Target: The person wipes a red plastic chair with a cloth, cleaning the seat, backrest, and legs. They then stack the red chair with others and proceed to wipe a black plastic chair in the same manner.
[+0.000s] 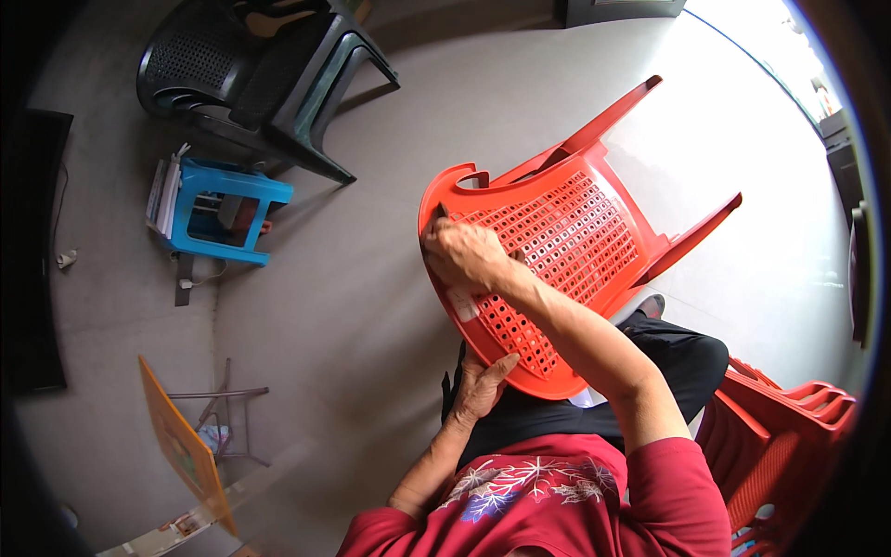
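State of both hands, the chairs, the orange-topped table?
Left hand: clamped on red chair edge
Right hand: closed around dark item, kind unclear
Red chair: tipped, held
Dark chairs: stacked
Red chairs at right: stacked
Orange-topped table: on its side, legs out

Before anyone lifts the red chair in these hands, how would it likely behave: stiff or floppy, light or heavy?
The red chair would probably feel light for its size, since its panel is full of holes. It should stay stiff: the moulded rim holds its curve. Its jutting legs could make it swing awkwardly.
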Motion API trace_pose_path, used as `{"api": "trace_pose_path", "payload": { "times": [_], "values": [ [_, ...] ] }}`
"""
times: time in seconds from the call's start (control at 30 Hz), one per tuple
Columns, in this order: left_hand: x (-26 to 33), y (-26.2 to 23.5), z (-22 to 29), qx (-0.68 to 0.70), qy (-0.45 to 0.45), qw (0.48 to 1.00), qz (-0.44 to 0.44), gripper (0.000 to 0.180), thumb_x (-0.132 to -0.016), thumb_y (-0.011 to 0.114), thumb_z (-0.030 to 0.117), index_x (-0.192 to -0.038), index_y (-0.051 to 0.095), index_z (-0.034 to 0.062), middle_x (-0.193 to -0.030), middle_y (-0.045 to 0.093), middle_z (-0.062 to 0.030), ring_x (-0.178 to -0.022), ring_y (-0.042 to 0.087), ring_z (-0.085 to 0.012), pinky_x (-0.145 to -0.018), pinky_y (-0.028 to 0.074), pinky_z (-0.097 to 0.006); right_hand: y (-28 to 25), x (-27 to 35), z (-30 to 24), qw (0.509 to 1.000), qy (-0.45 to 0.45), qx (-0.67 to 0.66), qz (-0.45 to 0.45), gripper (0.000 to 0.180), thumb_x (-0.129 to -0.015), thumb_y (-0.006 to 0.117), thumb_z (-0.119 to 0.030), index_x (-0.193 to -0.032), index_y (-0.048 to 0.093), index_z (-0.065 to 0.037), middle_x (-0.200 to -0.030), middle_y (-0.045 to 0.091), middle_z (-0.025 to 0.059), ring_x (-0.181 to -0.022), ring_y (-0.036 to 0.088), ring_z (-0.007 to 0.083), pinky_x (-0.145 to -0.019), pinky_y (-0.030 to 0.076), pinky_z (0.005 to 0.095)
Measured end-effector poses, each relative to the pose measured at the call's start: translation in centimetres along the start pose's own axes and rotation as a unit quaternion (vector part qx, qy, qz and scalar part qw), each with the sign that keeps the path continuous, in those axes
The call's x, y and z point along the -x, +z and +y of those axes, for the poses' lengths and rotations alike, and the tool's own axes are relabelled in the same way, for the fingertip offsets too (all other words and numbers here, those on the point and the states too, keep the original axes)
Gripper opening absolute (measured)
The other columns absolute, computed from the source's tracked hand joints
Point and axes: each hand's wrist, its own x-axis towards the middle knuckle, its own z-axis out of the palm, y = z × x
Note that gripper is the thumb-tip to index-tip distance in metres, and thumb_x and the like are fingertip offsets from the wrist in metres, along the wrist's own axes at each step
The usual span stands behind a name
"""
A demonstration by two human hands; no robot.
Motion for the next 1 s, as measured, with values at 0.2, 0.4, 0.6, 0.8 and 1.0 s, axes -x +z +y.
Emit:
{"api": "trace_pose_path", "payload": {
  "times": [0.2,0.4,0.6,0.8,1.0],
  "values": [
    [-0.2,-1.1,-0.5,0.027,0.03,0.999,-0.026,0.071,-0.08,0.068,0.005,-0.14,0.031,0.0131,-0.131,0.045,-0.005,-0.12,0.047,-0.0197,-0.099,0.044,-0.036,-2.7,11.3,-2.9,0.987,-0.109,-0.105,0.049,0.031,-0.081,0.063,-0.022,-0.109,0.061,-0.009,-0.082,0.051,0.0067,-0.078,0.056,0.0254,-0.066,0.043,0.0394],
    [-0.6,-0.6,2.3,0.257,-0.07,0.942,-0.202,0.086,-0.073,0.07,0.026,-0.145,0.023,0.0172,-0.136,0.04,-0.007,-0.122,0.045,-0.0232,-0.1,0.043,-0.04,-3.5,22.0,-2.4,0.992,-0.078,-0.045,0.083,0.036,-0.078,0.066,-0.025,-0.115,0.064,-0.021,-0.085,0.054,-0.0011,-0.079,0.051,0.0183,-0.068,0.037,0.0344],
    [-0.5,1.1,2.3,0.049,-0.002,0.999,-0.012,0.051,-0.097,0.049,0.015,-0.143,0.027,0.0115,-0.14,0.039,-0.0079,-0.126,0.043,-0.0232,-0.104,0.04,-0.042,-3.0,22.1,-1.8,0.973,-0.09,0.087,0.192,0.038,-0.074,0.062,-0.02,-0.111,0.066,-0.026,-0.077,0.046,-0.0011,-0.07,0.049,0.017,-0.064,0.04,0.0319],
    [-0.5,1.4,3.0,-0.067,-0.014,0.997,0.023,0.054,-0.094,0.047,0.006,-0.143,0.024,0.0103,-0.139,0.039,-0.0118,-0.124,0.046,-0.0255,-0.1,0.044,-0.046,-3.1,16.4,8.9,0.914,0.158,0.194,0.319,0.025,-0.077,0.06,-0.015,-0.099,0.066,-0.023,-0.075,0.045,0.0036,-0.07,0.051,0.0205,-0.055,0.043,0.0341],
    [-0.1,2.2,6.7,-0.341,-0.092,0.933,0.069,0.048,-0.092,0.057,0.027,-0.126,0.04,-0.002,-0.1,0.066,-0.0184,-0.073,0.07,-0.0253,-0.052,0.059,-0.032,-6.4,16.2,18.8,0.84,0.451,0.127,0.274,0.025,-0.085,0.053,-0.014,-0.107,0.061,-0.021,-0.093,0.057,0.0132,-0.09,0.059,0.0338,-0.071,0.051,0.0455]
  ]
}}
